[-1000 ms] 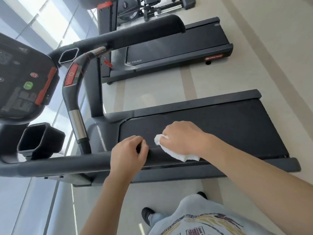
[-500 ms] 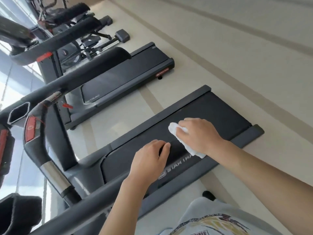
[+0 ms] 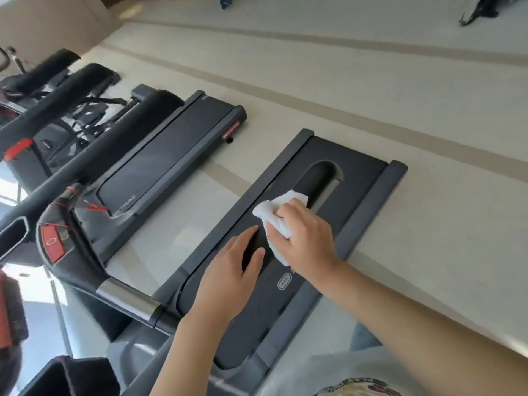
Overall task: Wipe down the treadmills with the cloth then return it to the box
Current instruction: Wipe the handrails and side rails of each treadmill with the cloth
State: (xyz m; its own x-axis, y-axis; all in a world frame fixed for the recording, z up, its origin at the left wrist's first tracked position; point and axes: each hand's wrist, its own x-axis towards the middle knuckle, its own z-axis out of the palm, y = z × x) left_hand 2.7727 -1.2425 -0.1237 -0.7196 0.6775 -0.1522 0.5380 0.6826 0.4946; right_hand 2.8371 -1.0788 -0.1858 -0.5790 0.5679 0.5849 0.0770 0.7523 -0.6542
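A white cloth [image 3: 278,212] is bunched under my right hand [image 3: 307,242], which presses it onto the dark padded handrail [image 3: 321,178] of the near treadmill. My left hand [image 3: 228,281] lies on the same handrail just behind the cloth, fingers stretched forward and slightly apart. Below the rail I see this treadmill's black belt deck [image 3: 361,184] with its grey side rails. A second treadmill [image 3: 171,155] stands parallel to the left. No box is in view.
A curved grip with a red button [image 3: 53,244] and a chrome section [image 3: 128,300] sits at the left. More exercise machines [image 3: 57,90] stand beyond the second treadmill. Beige striped floor [image 3: 371,110] stretches to the right. My grey shirt [image 3: 343,375] fills the bottom edge.
My view has swung right and down the rail. My right hand has slid the cloth farther along the handrail, and my left hand has uncurled from a grip to lying flatter.
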